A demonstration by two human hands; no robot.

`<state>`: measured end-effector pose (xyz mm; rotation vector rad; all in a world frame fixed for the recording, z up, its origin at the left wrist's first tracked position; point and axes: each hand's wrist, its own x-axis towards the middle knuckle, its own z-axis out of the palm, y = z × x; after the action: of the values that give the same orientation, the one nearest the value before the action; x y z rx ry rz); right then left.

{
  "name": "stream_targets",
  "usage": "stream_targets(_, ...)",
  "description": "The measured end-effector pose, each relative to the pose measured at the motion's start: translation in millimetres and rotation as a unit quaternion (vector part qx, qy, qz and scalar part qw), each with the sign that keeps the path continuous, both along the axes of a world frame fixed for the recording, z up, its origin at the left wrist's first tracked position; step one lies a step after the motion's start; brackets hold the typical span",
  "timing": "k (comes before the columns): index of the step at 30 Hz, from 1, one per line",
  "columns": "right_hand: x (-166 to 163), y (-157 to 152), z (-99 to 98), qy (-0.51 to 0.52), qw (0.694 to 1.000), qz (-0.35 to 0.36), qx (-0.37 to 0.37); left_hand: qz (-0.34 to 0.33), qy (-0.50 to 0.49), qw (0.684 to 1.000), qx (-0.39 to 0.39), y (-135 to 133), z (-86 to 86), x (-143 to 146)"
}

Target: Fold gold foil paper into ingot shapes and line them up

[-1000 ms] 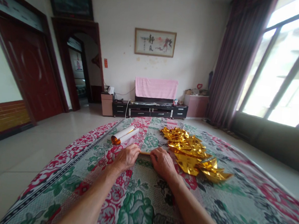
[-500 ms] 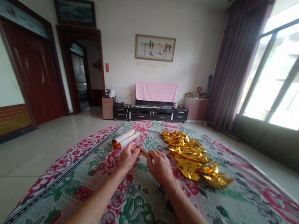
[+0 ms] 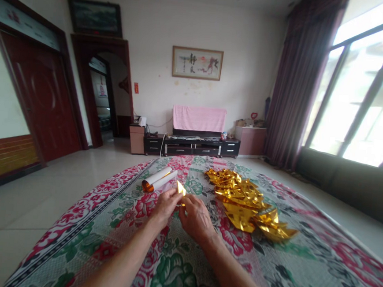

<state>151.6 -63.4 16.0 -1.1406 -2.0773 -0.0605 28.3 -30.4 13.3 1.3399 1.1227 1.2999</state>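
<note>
My left hand (image 3: pixel 166 206) and my right hand (image 3: pixel 195 217) meet over a floral cloth (image 3: pixel 182 258), both pinched on a small folded piece of gold foil paper (image 3: pixel 180 189) that stands up between the fingertips. A white roll with a gold foil inside (image 3: pixel 159 179) lies just beyond my left hand. To the right of my right hand spreads a pile of folded gold foil pieces (image 3: pixel 245 200).
The floral cloth covers a low surface over a tiled floor (image 3: pixel 23 210). Far back stand a dark TV cabinet (image 3: pixel 191 144) with a pink cover above it, a doorway at left, and a dark curtain and big window at right.
My hands have come closer together and lifted the gold foil piece off the cloth; it now stands up folded between my fingertips instead of lying flat.
</note>
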Motion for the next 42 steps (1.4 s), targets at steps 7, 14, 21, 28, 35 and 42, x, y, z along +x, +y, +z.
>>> stream_targets(7,7,0,5.9,0.149,0.988,0.037,0.023,0.033,0.179,0.979,0.096,6,1.6,-11)
stream_targets(14,20,25,-7.0,0.38,0.917,0.056,-0.111,0.003,0.334,0.92,0.204,-3,9.4,-8)
stream_targets(21,22,29,-9.4,0.421,0.886,0.107,-0.161,0.006,0.408,0.882,0.237,-3,5.0,-7)
stream_targets(28,27,27,-8.6,0.433,0.863,0.145,-0.218,-0.025,0.394,0.891,0.224,-5,9.2,-9)
stream_targets(35,31,22,-6.2,0.432,0.84,0.164,-0.285,-0.06,0.375,0.902,0.208,-7,12.0,-14)
stream_targets(42,31,20,-6.3,0.447,0.818,0.165,-0.323,-0.07,0.365,0.905,0.207,-9,13.4,-15)
